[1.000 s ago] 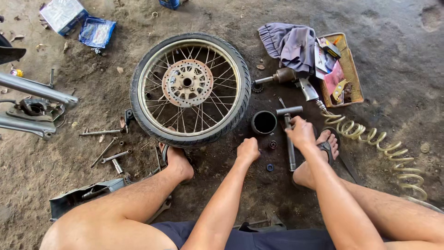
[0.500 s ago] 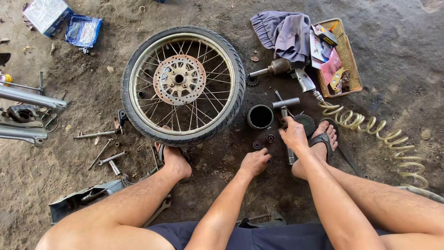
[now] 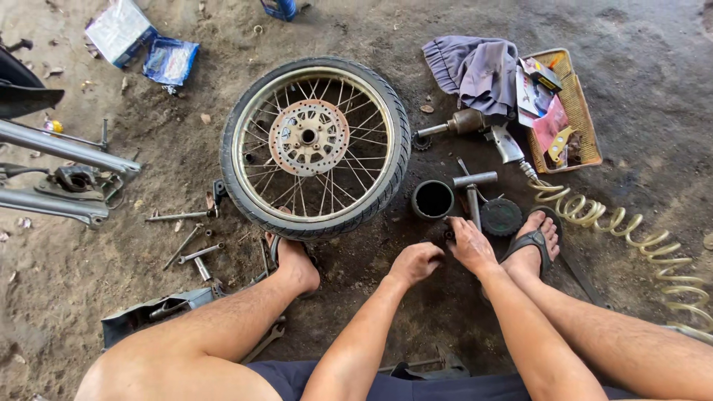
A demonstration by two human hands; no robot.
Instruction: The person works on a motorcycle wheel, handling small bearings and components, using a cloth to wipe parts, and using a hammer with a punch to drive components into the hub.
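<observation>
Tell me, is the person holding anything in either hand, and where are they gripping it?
It cannot be told. The left hand is curled on the dirt floor; the right hand rests at the lower end of a T-handle wrench.

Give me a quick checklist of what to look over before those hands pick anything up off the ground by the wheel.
1. Left hand free: ok, loosely closed, nothing visible in its grip.
2. Right hand free: cannot tell, fingertips press on small dark parts on the ground.
3. Spoked motorcycle wheel with black tyre lying flat: ok.
4. Black cylindrical cup upright beside the tyre: ok.
5. Grey T-shaped metal tool within reach: ok, just above the right hand.
6. Coiled cream air hose away from the hands: ok.
</observation>
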